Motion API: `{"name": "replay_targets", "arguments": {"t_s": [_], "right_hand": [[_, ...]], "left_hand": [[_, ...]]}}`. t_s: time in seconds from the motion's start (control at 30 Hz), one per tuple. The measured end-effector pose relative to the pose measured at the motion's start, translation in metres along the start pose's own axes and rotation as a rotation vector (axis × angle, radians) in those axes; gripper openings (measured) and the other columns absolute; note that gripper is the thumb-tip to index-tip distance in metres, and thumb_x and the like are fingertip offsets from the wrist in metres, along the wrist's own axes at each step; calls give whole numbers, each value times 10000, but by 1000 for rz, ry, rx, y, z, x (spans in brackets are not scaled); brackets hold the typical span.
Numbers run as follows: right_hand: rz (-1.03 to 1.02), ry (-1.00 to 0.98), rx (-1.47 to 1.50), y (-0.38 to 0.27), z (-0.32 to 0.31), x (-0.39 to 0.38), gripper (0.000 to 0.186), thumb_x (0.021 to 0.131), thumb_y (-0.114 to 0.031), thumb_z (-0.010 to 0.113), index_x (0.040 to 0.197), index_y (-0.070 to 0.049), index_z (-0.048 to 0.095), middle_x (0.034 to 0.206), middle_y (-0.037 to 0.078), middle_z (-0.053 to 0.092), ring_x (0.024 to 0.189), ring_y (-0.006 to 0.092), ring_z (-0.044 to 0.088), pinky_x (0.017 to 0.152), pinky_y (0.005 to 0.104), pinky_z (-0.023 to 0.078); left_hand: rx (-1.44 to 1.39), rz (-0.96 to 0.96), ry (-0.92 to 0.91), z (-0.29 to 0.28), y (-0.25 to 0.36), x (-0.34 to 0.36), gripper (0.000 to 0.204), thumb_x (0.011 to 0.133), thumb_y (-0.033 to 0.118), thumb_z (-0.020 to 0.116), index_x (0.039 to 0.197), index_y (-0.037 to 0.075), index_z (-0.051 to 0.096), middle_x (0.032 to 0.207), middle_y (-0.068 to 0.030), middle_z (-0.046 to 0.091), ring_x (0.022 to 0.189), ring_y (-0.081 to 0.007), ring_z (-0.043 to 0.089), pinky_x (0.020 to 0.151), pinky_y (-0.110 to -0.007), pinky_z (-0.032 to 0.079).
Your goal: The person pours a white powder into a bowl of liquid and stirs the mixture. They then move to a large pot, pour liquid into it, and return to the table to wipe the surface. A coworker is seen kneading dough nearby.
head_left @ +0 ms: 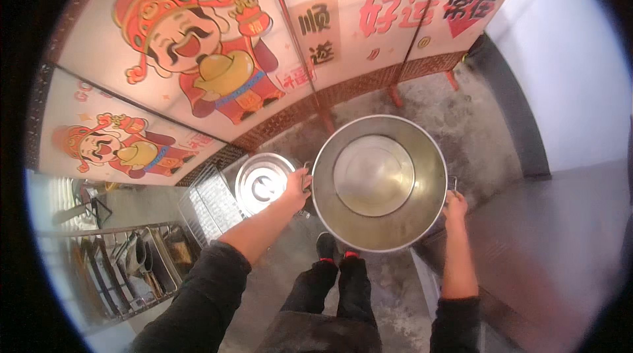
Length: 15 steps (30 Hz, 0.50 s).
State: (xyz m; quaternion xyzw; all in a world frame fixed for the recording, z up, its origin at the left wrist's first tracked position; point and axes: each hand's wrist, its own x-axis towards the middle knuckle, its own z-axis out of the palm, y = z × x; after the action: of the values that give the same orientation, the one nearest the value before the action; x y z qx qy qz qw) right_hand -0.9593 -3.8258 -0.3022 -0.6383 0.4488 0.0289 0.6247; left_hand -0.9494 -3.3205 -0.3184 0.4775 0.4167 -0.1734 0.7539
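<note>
A large, round steel pot (369,221) is held out over the floor in front of me, its open top facing up. Its inside shows a round bottom; whether any liquid is in it I cannot tell. My left hand (295,185) is closed on the pot's left handle. My right hand (456,205) is closed on the right handle. Beyond my left hand, lower down, sits a shiny round steel lid or basin (250,175), partly hidden by that hand and forearm.
A folding screen (336,89) with red-and-yellow cartoon pictures stands ahead. A wire rack (198,198) and a rail (165,234) hung with tools are at left. A metal surface (527,254) and white wall (573,102) are at right. My feet are on concrete floor (475,122).
</note>
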Motion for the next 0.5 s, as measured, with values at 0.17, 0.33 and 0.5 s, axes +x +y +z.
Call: {"name": "replay_targets", "arguments": {"t_s": [0.17, 0.33, 0.5], "right_hand": [[93, -3, -13, 39, 14, 79, 419, 945, -124, 702, 1333, -1, 602, 1239, 64, 642, 1114, 185, 620, 844, 363, 547], [65, 34, 42, 71, 8, 111, 382, 951, -84, 688, 1316, 8, 623, 1191, 74, 677, 1067, 205, 653, 886, 363, 542], [-357, 171, -401, 57, 19, 77, 383, 933, -38, 664, 1308, 29, 618, 1219, 147, 635, 1084, 252, 632, 939, 353, 500]], "left_hand": [[50, -63, -12, 18, -9, 63, 477, 944, 401, 613, 1341, 144, 556, 1350, -75, 563, 1384, -238, 445, 1176, -542, 237], [-19, -91, 21, 34, -5, 78, 502, 924, 376, 644, 1360, 145, 550, 1303, -64, 584, 1352, -237, 455, 1179, -550, 225], [43, -25, 62, 15, -23, 62, 509, 929, 242, 638, 1419, 155, 531, 1342, -50, 568, 1313, -225, 483, 1120, -492, 342]]}}
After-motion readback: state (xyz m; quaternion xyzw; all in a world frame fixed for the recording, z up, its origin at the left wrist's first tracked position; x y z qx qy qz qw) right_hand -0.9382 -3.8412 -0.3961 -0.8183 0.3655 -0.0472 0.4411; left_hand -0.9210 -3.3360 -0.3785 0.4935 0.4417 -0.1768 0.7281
